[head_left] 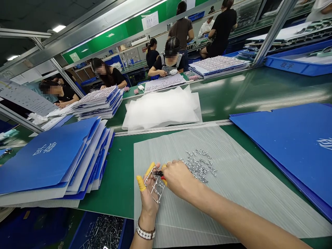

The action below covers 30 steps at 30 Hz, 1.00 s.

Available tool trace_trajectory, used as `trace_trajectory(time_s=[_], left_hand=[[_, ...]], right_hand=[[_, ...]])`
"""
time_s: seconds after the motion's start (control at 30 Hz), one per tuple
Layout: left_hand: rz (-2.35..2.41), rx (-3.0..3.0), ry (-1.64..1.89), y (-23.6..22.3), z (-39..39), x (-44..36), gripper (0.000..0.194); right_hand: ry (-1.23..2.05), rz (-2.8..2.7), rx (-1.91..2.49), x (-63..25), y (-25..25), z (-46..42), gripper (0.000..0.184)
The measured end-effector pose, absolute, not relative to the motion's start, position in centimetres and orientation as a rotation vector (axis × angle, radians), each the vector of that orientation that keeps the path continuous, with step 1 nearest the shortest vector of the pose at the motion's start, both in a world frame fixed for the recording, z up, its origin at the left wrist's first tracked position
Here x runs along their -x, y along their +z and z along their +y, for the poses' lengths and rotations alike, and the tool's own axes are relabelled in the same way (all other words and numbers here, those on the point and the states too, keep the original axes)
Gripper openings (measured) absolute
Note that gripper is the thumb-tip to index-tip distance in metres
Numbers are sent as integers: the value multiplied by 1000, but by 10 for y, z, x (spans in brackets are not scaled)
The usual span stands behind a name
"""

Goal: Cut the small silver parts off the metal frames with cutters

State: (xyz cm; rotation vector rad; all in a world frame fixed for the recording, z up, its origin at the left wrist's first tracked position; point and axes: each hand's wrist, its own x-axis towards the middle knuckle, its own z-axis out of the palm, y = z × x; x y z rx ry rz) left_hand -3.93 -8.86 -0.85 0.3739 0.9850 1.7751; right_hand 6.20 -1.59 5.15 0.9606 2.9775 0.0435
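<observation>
My left hand (pixel 149 197) holds a small silver metal casting frame (pixel 156 183) upright between thumb and fingers, which wear yellow finger cots (pixel 141 183). My right hand (pixel 177 178) grips small red-handled side cutters (pixel 161 177), their black jaws at the frame's upper edge. The handles are mostly hidden inside my fingers. Just right of my hands, a loose pile of small silver metal parts (pixel 198 167) lies on a grey ribbed plastic sheet (pixel 233 204). Both hands are above this sheet.
Stacks of blue and white corrugated folders (pixel 52 162) stand on the green workbench (pixel 116 186) to my left, and a blue board (pixel 293 148) lies right. A bin of metal frames (pixel 103 231) sits below the front edge. Co-workers sit at stacked sheets beyond white film (pixel 160 109).
</observation>
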Motion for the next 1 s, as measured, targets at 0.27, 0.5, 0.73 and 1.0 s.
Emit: trace_trajectory(time_s=[0.27, 0.5, 0.73, 1.0], left_hand=[[1006, -368, 1802, -5, -89, 44, 74], [1051, -381, 1844, -6, -86, 48, 75], [1070, -433, 1848, -5, -85, 44, 73], [1122, -476, 1846, -5, -85, 44, 74]], right_hand=[[-1, 2992, -1059, -72, 42, -16, 10], [-65, 2942, -1067, -76, 38, -18, 15], [-121, 2925, -1058, -71, 43, -18, 17], [-93, 2955, -1010, -69, 35, -17, 17]])
